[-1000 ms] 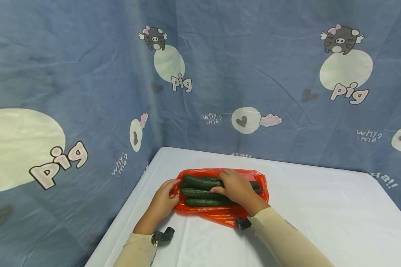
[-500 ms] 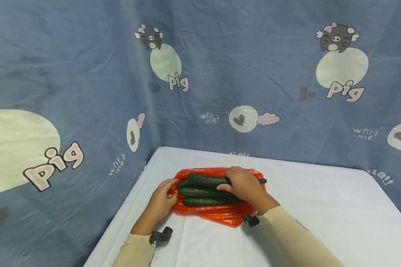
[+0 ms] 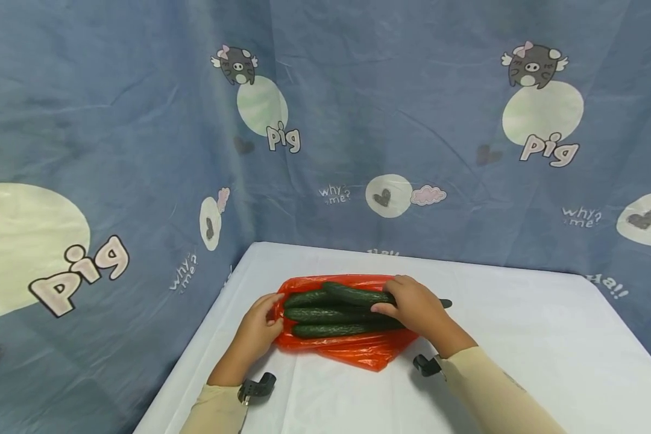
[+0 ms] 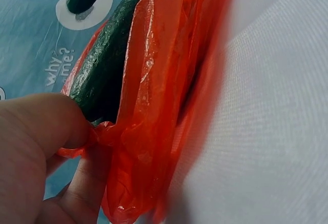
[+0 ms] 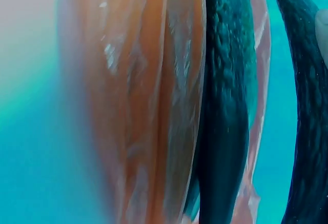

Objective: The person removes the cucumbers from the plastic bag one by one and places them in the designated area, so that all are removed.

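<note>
Here, bumpy cukes (image 3: 325, 315) w/ plast. bag (image 3: 355, 349)

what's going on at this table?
A person's left hand pinches the edge of a shiny red plastic bag on a white-covered table. Their right hand grips a long, dark green cucumber, held up over the bag. At least three other dark green cucumbers lie in the open bag.

1. Blue fabric hangings (image 3: 412, 120), creased, meet in a corner left of centre;
2. cartoon pigs (image 3: 533, 66), pale ovals (image 3: 542, 111), hearts (image 3: 488, 155) and "pig" lettering (image 3: 549, 149) pattern them;
3. a white-covered table (image 3: 521, 325) stands below.
</note>
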Motion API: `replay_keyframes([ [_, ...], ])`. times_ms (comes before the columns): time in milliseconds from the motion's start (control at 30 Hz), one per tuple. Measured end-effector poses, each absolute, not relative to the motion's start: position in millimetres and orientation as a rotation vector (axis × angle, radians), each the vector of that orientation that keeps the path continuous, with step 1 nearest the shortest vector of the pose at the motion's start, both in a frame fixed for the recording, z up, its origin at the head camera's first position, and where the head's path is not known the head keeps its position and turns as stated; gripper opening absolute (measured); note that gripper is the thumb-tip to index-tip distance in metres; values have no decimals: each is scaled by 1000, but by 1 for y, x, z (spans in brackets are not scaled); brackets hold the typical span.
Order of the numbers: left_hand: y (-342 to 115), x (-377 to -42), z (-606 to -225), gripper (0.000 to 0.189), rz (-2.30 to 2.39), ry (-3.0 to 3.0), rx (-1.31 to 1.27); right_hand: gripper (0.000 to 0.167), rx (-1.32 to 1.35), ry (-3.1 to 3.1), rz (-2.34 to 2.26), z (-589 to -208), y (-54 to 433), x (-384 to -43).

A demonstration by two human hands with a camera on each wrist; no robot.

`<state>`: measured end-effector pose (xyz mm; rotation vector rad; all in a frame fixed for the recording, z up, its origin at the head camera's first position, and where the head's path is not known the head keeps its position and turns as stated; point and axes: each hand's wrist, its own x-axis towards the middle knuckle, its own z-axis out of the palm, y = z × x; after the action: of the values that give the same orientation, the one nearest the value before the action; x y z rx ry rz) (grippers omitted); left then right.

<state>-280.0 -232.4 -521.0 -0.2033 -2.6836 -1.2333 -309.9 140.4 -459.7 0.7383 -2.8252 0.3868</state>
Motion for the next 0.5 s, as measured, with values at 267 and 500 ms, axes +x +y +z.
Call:
replay_keyframes([
  [267,-234,-278,-516,58,-1229,-2690,-182,42,732,-2795,387,-459,163,-305],
  [500,-231,-278,-519,58,-1248,-2694,-191,48,721,-2761,371,-468,188,-298],
])
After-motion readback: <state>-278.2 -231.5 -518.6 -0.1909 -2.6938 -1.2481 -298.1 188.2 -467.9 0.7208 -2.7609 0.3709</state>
